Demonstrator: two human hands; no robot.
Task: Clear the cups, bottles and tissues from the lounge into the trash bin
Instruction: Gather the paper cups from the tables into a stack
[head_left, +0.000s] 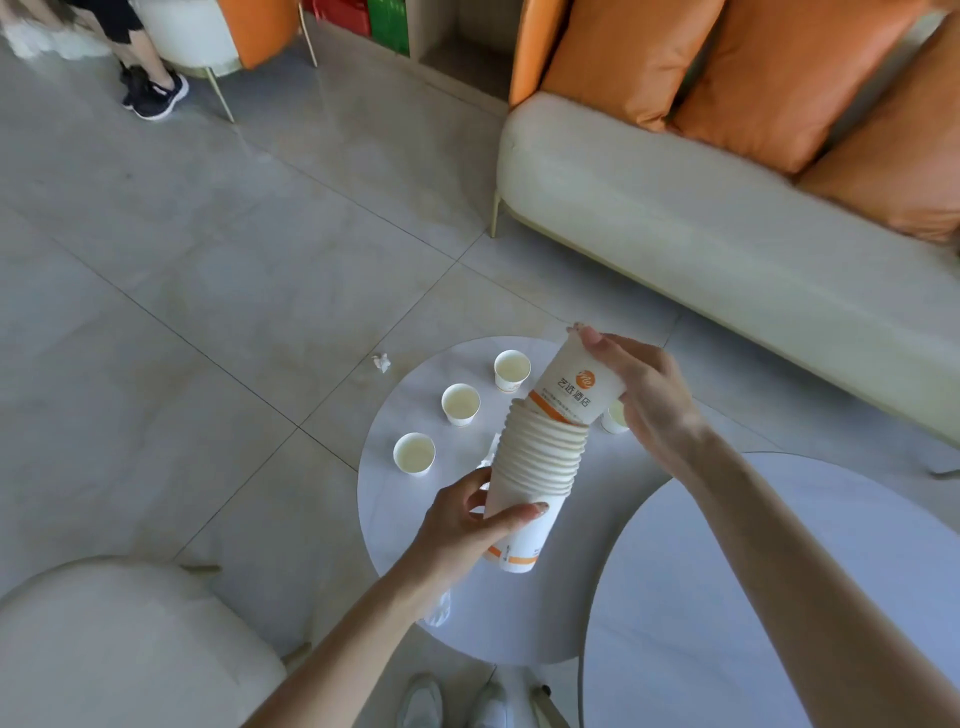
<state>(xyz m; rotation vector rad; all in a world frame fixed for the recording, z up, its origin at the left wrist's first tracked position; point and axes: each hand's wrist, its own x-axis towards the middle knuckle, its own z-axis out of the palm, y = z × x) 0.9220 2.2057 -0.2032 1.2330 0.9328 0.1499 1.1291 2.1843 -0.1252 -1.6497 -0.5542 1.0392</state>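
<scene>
My left hand grips the lower end of a stack of nested white paper cups held over the small round table. My right hand holds a single white cup with an orange band, its base set into the top of the stack. Three more paper cups stand on the table: one, one and one. Another cup is partly hidden behind my right hand. A crumpled tissue lies on the floor beyond the table. A clear plastic bottle peeks out under my left forearm.
A larger round table is at the lower right. A cream sofa with orange cushions fills the upper right. A cream chair sits lower left. A seated person's legs and dark shoes are at the top left. No trash bin is in view.
</scene>
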